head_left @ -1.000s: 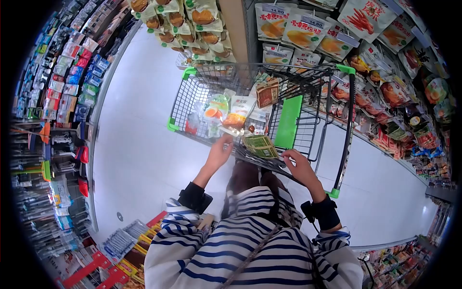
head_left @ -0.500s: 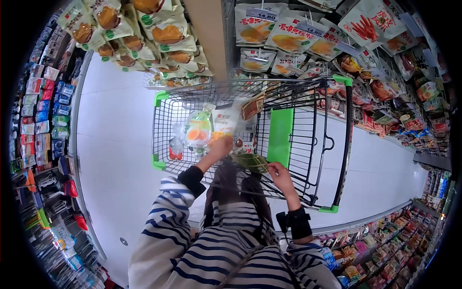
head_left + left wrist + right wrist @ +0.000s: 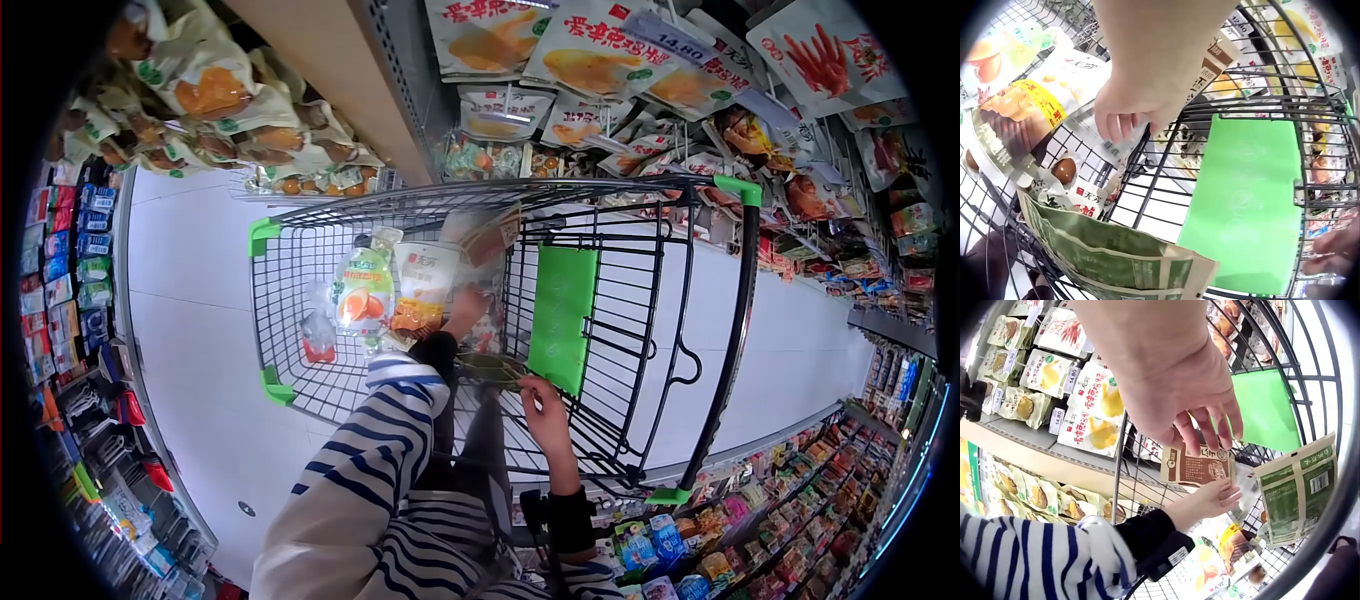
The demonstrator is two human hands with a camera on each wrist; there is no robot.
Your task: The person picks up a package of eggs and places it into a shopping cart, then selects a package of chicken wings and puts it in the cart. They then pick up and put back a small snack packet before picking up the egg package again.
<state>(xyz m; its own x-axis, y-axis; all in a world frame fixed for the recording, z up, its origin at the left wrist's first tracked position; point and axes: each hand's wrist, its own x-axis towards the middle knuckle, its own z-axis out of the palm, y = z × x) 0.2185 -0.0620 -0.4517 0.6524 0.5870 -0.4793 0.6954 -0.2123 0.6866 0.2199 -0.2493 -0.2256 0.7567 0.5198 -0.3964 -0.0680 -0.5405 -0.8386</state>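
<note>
My left hand [image 3: 468, 310] reaches down inside a shopping cart [image 3: 262, 330], its fingers hanging loosely. In the right wrist view the left fingers overlap the lower edge of a brown packet [image 3: 1200, 467]. Left of this hand lie a white packet [image 3: 1038, 103] with a yellow band and a clear-and-green packet [image 3: 363, 290] picturing orange egg halves. A green paper packet [image 3: 1122, 250] leans along the cart's near side. Close to it is my right hand [image 3: 545, 405], over the near rim; the right wrist view shows its fingers [image 3: 1219, 422] loosely bent and apart from that packet.
A green plastic panel [image 3: 565, 320] stands inside the cart toward the black push bar [image 3: 735, 340]. Small wrapped brown eggs [image 3: 1064, 170] lie by the green packet. Hanging food packets [image 3: 600, 60] line the shelf beyond, with a shelf post [image 3: 350, 70] close to the cart's far side.
My left hand has moved from the near rim deeper into the cart, toward the brown packet. My right hand stays by the green packet. The head view has shifted, showing cart and shelves larger.
</note>
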